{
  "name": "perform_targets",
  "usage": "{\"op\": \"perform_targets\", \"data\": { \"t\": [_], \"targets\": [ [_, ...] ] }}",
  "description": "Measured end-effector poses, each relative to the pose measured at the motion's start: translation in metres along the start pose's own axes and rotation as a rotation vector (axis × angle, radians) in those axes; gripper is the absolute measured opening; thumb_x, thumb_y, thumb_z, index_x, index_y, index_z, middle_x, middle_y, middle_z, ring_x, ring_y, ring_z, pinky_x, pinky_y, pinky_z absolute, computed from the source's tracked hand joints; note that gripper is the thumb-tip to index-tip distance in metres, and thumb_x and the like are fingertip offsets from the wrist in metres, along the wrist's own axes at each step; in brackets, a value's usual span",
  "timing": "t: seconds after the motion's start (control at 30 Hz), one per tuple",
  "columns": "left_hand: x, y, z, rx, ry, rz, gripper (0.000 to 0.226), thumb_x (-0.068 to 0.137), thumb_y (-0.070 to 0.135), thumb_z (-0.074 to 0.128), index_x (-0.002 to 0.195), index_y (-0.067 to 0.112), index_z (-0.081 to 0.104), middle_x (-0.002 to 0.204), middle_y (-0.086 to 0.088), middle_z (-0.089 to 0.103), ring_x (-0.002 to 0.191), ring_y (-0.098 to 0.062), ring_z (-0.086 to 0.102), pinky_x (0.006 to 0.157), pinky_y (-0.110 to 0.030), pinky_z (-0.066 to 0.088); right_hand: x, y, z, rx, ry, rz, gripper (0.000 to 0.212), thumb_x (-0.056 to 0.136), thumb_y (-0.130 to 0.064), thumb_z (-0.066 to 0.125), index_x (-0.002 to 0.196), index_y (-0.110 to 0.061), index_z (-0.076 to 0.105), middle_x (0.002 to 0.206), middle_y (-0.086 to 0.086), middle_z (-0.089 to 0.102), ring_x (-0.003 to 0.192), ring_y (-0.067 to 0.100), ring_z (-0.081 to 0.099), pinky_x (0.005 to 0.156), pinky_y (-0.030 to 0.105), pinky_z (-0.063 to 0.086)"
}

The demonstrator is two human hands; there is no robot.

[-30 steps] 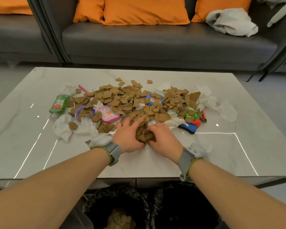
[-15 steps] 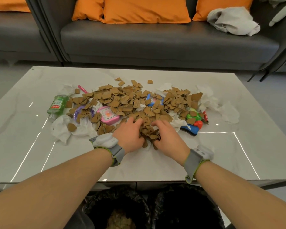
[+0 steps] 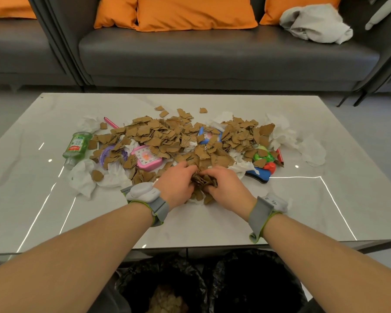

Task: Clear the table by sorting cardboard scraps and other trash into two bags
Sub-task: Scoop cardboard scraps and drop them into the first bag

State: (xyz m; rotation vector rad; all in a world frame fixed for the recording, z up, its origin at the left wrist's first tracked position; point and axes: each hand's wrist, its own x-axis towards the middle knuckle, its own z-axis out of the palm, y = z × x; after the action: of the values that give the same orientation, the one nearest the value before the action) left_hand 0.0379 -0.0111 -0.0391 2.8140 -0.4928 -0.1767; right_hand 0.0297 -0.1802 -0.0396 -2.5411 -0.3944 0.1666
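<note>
Left hand (image 3: 176,184) and right hand (image 3: 226,188) meet, fingers curled inward, clamping a clump of cardboard scraps (image 3: 203,180) toward the table's (image 3: 212,224) near edge. Light, stiff, loose flakes, likely to spill: best cupped from both sides and underneath before the 2 bags (image 3: 136,267).

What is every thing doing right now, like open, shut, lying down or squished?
Cardboard scraps: in a loose heap.
Left hand: fingers curled round a clump of scraps.
Right hand: the same, gripping that clump.
Green bottle: lying on its side.
Tissues: crumpled.
Left bag: open, scraps inside.
Right bag: open, inside too dark to tell.
</note>
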Motion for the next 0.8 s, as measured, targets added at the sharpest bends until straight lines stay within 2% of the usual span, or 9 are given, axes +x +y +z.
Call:
{"op": "perform_targets", "data": {
  "t": [0.13, 0.23, 0.3, 0.43, 0.5, 0.6, 0.67, 0.73, 0.8],
  "targets": [
    [0.001, 0.001, -0.003, -0.047, 0.030, -0.001, 0.016, 0.092, 0.014, 0.054, 0.107, 0.017, 0.058, 0.106, -0.005, 0.054, 0.099, -0.027, 0.056, 0.074, -0.032, 0.044, -0.002, -0.002, -0.004, 0.102, 0.055, 0.080, 0.026, 0.089, -0.012, 0.066, 0.113, -0.021, 0.071, 0.108, 0.000, 0.069, 0.102, 0.018, 0.060, 0.079, 0.017, 0.036],
    [0.001, 0.000, -0.006, -0.072, 0.065, -0.008, 0.020, 0.091, 0.011, 0.054, 0.109, 0.017, 0.060, 0.104, -0.005, 0.057, 0.098, -0.027, 0.056, 0.078, -0.036, 0.048, -0.001, -0.003, -0.008, 0.238, 0.082, 0.182, 0.019, 0.092, -0.010, 0.063, 0.105, -0.020, 0.071, 0.091, 0.003, 0.070, 0.067, 0.018, 0.070, 0.062, 0.021, 0.052],
    [0.000, 0.000, -0.008, -0.099, 0.085, -0.027, 0.021, 0.091, 0.011, 0.054, 0.110, 0.018, 0.062, 0.105, -0.006, 0.059, 0.100, -0.028, 0.057, 0.082, -0.041, 0.051, -0.001, -0.003, -0.010, 0.295, 0.090, 0.226, 0.016, 0.093, -0.009, 0.062, 0.102, -0.019, 0.070, 0.084, 0.006, 0.070, 0.050, 0.014, 0.066, 0.052, 0.020, 0.053],
    [-0.002, 0.000, -0.013, -0.165, 0.136, -0.084, 0.023, 0.093, 0.011, 0.057, 0.114, 0.016, 0.066, 0.112, -0.007, 0.065, 0.106, -0.028, 0.058, 0.089, -0.038, 0.050, -0.002, -0.004, -0.014, 0.383, 0.126, 0.268, 0.014, 0.092, -0.007, 0.063, 0.102, -0.014, 0.070, 0.085, 0.010, 0.070, 0.055, 0.023, 0.069, 0.057, 0.030, 0.058],
    [-0.002, -0.002, -0.015, -0.197, 0.146, -0.126, 0.020, 0.093, 0.015, 0.059, 0.112, 0.016, 0.066, 0.108, -0.007, 0.067, 0.103, -0.029, 0.060, 0.084, -0.037, 0.050, -0.004, -0.005, -0.015, 0.424, 0.136, 0.280, 0.014, 0.091, -0.006, 0.064, 0.102, -0.012, 0.070, 0.086, 0.011, 0.070, 0.056, 0.024, 0.069, 0.058, 0.033, 0.059],
    [-0.004, -0.004, -0.019, -0.297, 0.154, -0.192, 0.019, 0.093, 0.020, 0.060, 0.112, 0.019, 0.066, 0.102, -0.004, 0.070, 0.095, -0.027, 0.063, 0.074, -0.032, 0.049, -0.005, -0.005, -0.017, 0.453, 0.151, 0.297, 0.012, 0.091, -0.005, 0.063, 0.099, -0.012, 0.070, 0.086, 0.012, 0.069, 0.047, 0.013, 0.063, 0.050, 0.026, 0.054],
    [-0.006, -0.004, -0.020, -0.350, 0.139, -0.205, 0.023, 0.093, 0.021, 0.060, 0.115, 0.019, 0.066, 0.104, -0.004, 0.070, 0.093, -0.027, 0.064, 0.075, -0.029, 0.048, -0.005, -0.005, -0.019, 0.450, 0.149, 0.297, 0.012, 0.091, -0.006, 0.062, 0.098, -0.012, 0.069, 0.086, 0.012, 0.068, 0.044, 0.010, 0.061, 0.045, 0.021, 0.049],
    [-0.008, -0.003, -0.023, -0.407, 0.098, -0.215, 0.026, 0.093, 0.020, 0.059, 0.119, 0.020, 0.064, 0.106, -0.004, 0.071, 0.088, -0.027, 0.068, 0.077, -0.034, 0.057, -0.007, -0.005, -0.020, 0.408, 0.121, 0.293, 0.013, 0.091, -0.007, 0.062, 0.100, -0.014, 0.068, 0.086, 0.009, 0.068, 0.046, 0.013, 0.062, 0.046, 0.022, 0.051],
    [-0.010, -0.003, -0.025, -0.427, 0.038, -0.228, 0.026, 0.093, 0.020, 0.056, 0.118, 0.019, 0.063, 0.104, -0.006, 0.070, 0.081, -0.027, 0.070, 0.073, -0.042, 0.062, -0.010, -0.005, -0.020, 0.341, 0.046, 0.289, 0.017, 0.091, -0.006, 0.061, 0.105, -0.015, 0.066, 0.088, 0.009, 0.067, 0.050, 0.017, 0.064, 0.047, 0.025, 0.055]
  ]
}}
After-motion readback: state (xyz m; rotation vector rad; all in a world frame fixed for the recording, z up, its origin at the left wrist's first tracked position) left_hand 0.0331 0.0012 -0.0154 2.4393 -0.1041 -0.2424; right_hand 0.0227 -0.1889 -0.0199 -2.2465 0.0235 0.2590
